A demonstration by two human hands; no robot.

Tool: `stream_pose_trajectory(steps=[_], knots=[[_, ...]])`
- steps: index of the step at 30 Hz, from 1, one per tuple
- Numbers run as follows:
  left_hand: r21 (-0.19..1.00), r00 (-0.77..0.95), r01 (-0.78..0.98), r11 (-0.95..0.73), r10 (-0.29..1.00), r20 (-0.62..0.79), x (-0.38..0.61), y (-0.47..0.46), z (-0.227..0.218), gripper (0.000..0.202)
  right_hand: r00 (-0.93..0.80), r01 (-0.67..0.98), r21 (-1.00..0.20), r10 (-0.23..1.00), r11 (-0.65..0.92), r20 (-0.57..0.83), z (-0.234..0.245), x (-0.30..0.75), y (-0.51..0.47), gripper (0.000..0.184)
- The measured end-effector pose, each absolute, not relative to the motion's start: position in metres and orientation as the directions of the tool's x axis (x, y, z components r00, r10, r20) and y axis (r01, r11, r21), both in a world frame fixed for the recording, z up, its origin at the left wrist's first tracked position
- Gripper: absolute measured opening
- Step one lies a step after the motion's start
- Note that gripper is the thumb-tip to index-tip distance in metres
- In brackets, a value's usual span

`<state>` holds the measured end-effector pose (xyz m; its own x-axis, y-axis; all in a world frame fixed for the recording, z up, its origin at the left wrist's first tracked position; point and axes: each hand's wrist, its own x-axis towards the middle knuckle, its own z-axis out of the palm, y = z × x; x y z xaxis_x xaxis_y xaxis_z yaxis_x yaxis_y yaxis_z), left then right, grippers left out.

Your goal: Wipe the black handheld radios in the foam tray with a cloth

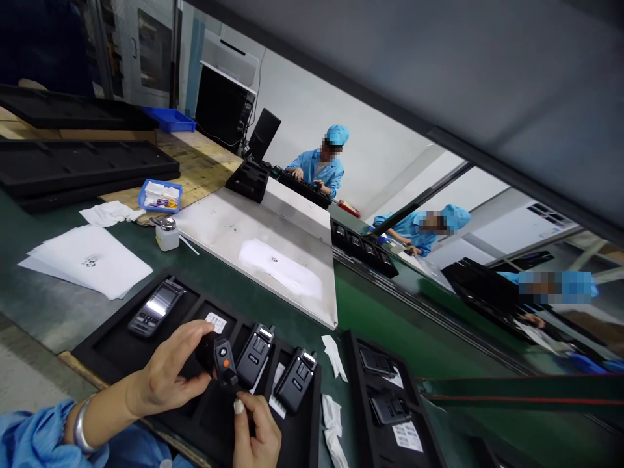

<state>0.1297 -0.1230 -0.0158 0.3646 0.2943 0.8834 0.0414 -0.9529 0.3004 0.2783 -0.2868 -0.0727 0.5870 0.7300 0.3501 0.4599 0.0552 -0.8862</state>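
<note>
My left hand (168, 367) grips a black handheld radio (225, 363) between thumb and fingers. The radio is tilted so its narrow end, with an orange button and a round metallic fitting, faces me. Just below that end, my right hand (257, 426) is closed in a pinch; a small white patch shows at a fingertip, and what it pinches is hidden. Under both hands lies a black foam tray (112, 344). A radio with screen and keypad up (156, 305) sits in its left slot. Two radios, back side up, the nearer-middle one (255, 356) and the right one (296, 380), fill slots farther right.
A second foam tray (358, 403) with radios stands right. White paper sheets (88, 260), a dispenser bottle (167, 234) and a blue box (160, 197) lie at left. Beyond is a white board (219, 224). Crumpled wipes (333, 422) lie between trays. Co-workers (316, 166) sit across.
</note>
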Motion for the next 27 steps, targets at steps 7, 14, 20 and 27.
stream_pose_trajectory(steps=[7, 14, 20, 27], knots=[[0.577, 0.427, -0.012, -0.816, 0.518, 0.741, 0.122, -0.125, -0.020, 0.095, 0.576, 0.414, -0.910, 0.765, 0.032, 0.289, -0.069, 0.290, -0.287, 0.017], [0.790, 0.836, -0.208, 0.577, 0.524, -0.162, 0.124, -0.131, -0.030, 0.101, 0.501, 0.222, -0.972, 0.847, 0.073, 0.178, -0.012, 0.324, -0.251, 0.035], [0.550, 0.869, -0.079, 0.832, 0.327, -0.370, 0.113, -0.131, -0.027, 0.109, 0.180, 0.244, -0.969, 0.984, -0.035, 0.010, 0.018, 0.324, -0.195, 0.029], [0.564, 0.853, -0.149, 0.812, 0.394, -0.343, 0.102, -0.129, -0.032, 0.082, 0.126, 0.141, -0.985, 0.988, -0.101, -0.084, 0.014, 0.321, -0.156, 0.034]])
